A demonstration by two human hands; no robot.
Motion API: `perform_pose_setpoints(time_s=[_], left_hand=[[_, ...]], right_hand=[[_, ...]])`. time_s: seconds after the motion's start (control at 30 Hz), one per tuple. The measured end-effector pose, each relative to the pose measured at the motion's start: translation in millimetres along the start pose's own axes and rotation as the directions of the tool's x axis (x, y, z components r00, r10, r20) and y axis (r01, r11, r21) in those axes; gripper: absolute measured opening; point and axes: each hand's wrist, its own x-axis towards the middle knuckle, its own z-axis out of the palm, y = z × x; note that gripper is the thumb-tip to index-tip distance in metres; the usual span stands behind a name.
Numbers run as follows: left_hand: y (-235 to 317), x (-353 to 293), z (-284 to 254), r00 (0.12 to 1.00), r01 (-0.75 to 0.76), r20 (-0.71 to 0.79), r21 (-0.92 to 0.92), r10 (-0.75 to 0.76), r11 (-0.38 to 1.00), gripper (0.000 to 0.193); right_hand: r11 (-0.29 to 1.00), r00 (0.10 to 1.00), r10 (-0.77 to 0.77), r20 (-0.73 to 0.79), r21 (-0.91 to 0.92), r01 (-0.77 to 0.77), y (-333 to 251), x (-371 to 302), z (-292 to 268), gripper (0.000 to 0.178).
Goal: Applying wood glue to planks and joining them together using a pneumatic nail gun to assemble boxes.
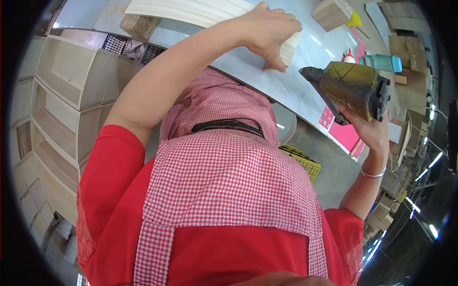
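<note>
My left hand (272,35) reaches across to the end of a pale wooden piece (288,50). Its thumb points down along the near side and its fingers curl over the far side, closed on the wood. In my right hand (369,131) is a nail gun (343,88), dark with a yellowish-brown body, gripped by its handle. The tool's narrow nose points left toward the wood, apart from it. Part of my right hand's fingers is hidden behind the tool. A long pale board (191,10) lies beyond my left forearm.
The worktable (267,78) has a bluish-white top. On it are a wooden block (331,14), a red-tipped white bottle (349,57), a teal bottle (381,63) and a pink sheet (343,133). Wooden boxes (57,95) stack at left; a yellow crate (305,164) stands on the floor.
</note>
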Motion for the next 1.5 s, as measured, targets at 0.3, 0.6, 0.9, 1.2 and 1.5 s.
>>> perform_pose_setpoints(time_s=[0.3, 0.6, 0.9, 1.2, 1.5], left_hand=[[3.8, 2.2, -13.7, 0.993, 0.006, 0.117, -0.013, -0.004, 1.000, 0.070], [2.0, -1.7, -10.0, 0.999, -0.034, 0.020, -0.030, 0.035, 0.999, 0.068], [1.0, 0.3, -9.3, 0.999, -0.015, 0.041, -0.047, 0.017, 0.999, 0.070], [-6.6, -1.1, 19.1, 0.992, -0.036, -0.123, 0.033, 0.040, 0.999, 0.083], [-5.5, -0.5, 16.0, 0.995, -0.030, -0.092, 0.026, 0.033, 0.999, 0.080]], right_hand=[[0.998, 0.998, -0.055, 0.012, 0.045, 0.054, -9.3, 16.2, 5.7, 0.047], [0.987, 0.987, -0.156, 0.036, -0.019, 0.157, -5.4, 22.5, 4.6, 0.037], [0.998, 0.997, -0.017, 0.069, 0.064, 0.013, -9.6, 25.1, 6.0, 0.040], [0.998, 0.999, 0.028, -0.047, 0.062, -0.025, -12.2, 46.9, -3.1, 0.040], [1.000, 0.998, -0.018, -0.067, 0.024, 0.019, -8.5, 66.6, -5.5, 0.031]])
